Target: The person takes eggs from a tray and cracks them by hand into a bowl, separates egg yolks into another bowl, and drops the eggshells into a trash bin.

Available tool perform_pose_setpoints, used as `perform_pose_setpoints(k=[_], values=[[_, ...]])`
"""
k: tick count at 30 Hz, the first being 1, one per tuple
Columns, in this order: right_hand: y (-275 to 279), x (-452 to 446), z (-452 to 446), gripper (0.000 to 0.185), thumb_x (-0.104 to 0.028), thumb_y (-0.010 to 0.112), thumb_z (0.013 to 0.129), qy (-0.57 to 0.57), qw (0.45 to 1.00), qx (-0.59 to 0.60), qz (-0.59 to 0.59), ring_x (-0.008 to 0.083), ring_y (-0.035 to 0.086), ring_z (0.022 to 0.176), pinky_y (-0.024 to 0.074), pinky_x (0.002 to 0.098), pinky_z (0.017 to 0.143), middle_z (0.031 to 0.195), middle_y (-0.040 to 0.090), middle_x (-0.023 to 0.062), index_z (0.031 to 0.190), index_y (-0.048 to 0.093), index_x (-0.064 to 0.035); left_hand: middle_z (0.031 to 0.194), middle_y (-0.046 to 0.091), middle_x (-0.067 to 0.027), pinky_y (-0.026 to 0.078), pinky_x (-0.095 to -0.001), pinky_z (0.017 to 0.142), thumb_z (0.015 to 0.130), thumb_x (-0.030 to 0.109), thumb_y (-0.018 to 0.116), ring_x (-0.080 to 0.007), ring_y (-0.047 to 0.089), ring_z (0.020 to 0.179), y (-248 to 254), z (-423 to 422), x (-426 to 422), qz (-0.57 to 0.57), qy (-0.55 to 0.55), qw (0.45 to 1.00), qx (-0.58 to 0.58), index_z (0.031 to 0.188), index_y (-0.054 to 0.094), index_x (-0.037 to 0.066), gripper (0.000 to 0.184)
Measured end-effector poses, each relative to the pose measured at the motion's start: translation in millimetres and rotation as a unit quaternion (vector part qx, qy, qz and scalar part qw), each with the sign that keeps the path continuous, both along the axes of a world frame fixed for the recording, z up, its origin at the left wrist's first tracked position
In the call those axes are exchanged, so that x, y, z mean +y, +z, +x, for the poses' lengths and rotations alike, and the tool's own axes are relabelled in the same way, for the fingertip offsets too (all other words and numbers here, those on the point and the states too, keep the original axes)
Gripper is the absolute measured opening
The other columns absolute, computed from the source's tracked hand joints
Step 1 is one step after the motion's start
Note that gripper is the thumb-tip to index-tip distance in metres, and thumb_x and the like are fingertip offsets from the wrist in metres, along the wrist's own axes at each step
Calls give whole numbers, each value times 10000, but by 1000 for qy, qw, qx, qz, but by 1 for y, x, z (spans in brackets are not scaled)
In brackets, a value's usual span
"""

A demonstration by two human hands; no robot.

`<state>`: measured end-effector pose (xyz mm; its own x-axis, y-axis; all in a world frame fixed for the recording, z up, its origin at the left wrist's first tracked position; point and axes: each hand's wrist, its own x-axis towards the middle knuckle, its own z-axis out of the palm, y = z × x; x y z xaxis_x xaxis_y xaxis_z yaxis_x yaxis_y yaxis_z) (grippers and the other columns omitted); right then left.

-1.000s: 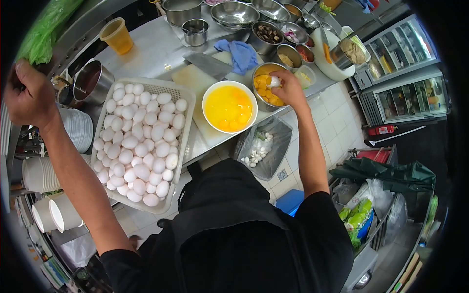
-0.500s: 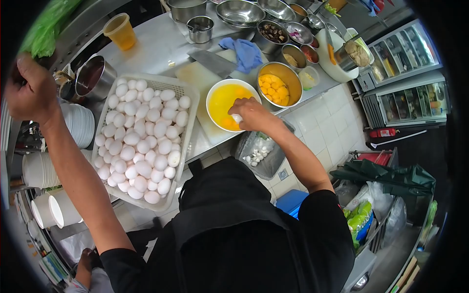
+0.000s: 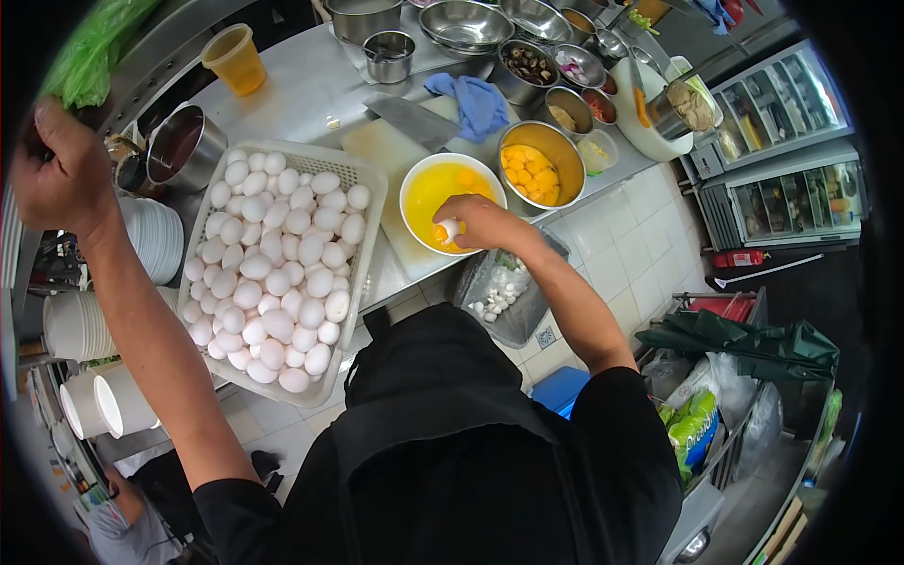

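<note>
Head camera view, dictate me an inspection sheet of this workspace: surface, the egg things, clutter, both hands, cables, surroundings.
Surface: steel counter bearing a cutting board.
Job's things: plastic crate with many white eggs; white bowl of raw egg; steel bowl of yolks.
Clutter: cleaver and blue cloth beyond the white bowl.
Right hand: over the white bowl, gripping an opened eggshell, yolk showing.
Left hand: raised just below a green plastic bag; whether it holds anything cannot be told.
Cables: nothing seen.
Surroundings: lined bin below the counter's edge; glass-door refrigerators; fire extinguisher; part of another person, lower left.
</note>
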<state>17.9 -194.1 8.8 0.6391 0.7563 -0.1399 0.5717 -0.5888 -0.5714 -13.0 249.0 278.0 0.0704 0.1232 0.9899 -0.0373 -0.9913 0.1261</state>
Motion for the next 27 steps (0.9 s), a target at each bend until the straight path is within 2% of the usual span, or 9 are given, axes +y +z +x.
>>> perform_pose_setpoints(k=[3, 5, 8, 13, 16, 18, 19, 21, 27], values=[[16, -12, 0, 477, -44, 712, 649, -35, 997, 35, 54, 273, 636, 973, 490, 359, 906, 1103, 667, 110, 1122, 671, -84, 832, 728, -104, 526, -277, 662, 883, 230, 635, -199, 689, 719, 0, 0, -7, -18, 6, 1000, -4, 880, 711, -16, 257], [24, -17, 0, 473, -66, 723, 650, -44, 996, 43, 72, 255, 638, 936, 501, 352, 879, 1075, 672, 102, 1119, 671, -85, 838, 727, -102, 527, -274, 670, 887, 251, 643, -193, 691, 733, 3, 1, -18, 47, -35, 996, -69, 897, 711, -3, 263], [44, -20, -2, 453, -107, 735, 669, -64, 991, 76, 85, 235, 633, 908, 503, 342, 857, 1037, 676, 99, 1117, 670, -88, 814, 723, -106, 530, -277, 664, 888, 250, 646, -200, 690, 716, 0, 2, -33, 36, -12, 994, -105, 896, 707, -6, 264], [39, -22, -1, 433, -123, 738, 690, -83, 984, 119, 99, 215, 625, 917, 495, 326, 854, 1037, 677, 99, 1115, 669, -82, 775, 714, -116, 531, -285, 640, 878, 234, 647, -205, 686, 684, 2, 2, -2, 29, -24, 998, -59, 871, 697, -25, 264], [24, -25, 2, 432, -84, 716, 679, -83, 987, 45, 129, 244, 632, 950, 502, 335, 837, 1061, 674, 106, 1108, 670, -69, 757, 710, -118, 531, -287, 633, 872, 229, 645, -205, 685, 674, -1, 4, 5, 4, -23, 999, -34, 853, 695, -30, 265], [28, -27, 1, 438, -17, 670, 654, -59, 988, -79, 118, 281, 616, 1035, 490, 365, 873, 1120, 664, 112, 1090, 680, -60, 751, 709, -117, 531, -287, 632, 869, 230, 645, -205, 685, 673, -2, 4, 8, -13, -24, 999, -30, 842, 696, -30, 266], [33, -27, 0, 438, -17, 670, 654, -59, 988, -77, 117, 281, 616, 1035, 490, 365, 873, 1120, 664, 112, 1090, 680, -60, 750, 710, -117, 531, -287, 631, 868, 235, 645, -207, 685, 672, 0, 4, 16, 10, -17, 1000, -20, 835, 698, -26, 268], [42, -25, -4, 456, 39, 631, 632, -15, 989, -147, 31, 304, 580, 1101, 447, 408, 953, 1150, 651, 114, 1071, 694, -68, 749, 710, -117, 531, -287, 630, 868, 240, 644, -209, 685, 670, 1, 3, 15, 32, -11, 999, -10, 828, 701, -22, 271], [21, -13, -10, 397, 73, 618, 689, 52, 984, -138, -101, 294, 593, 1057, 427, 447, 951, 1015, 671, 115, 1032, 724, -97, 769, 718, -113, 530, -288, 636, 866, 256, 641, -208, 686, 671, 1, 4, 6, 30, -13, 999, -39, 841, 712, -6, 273]])
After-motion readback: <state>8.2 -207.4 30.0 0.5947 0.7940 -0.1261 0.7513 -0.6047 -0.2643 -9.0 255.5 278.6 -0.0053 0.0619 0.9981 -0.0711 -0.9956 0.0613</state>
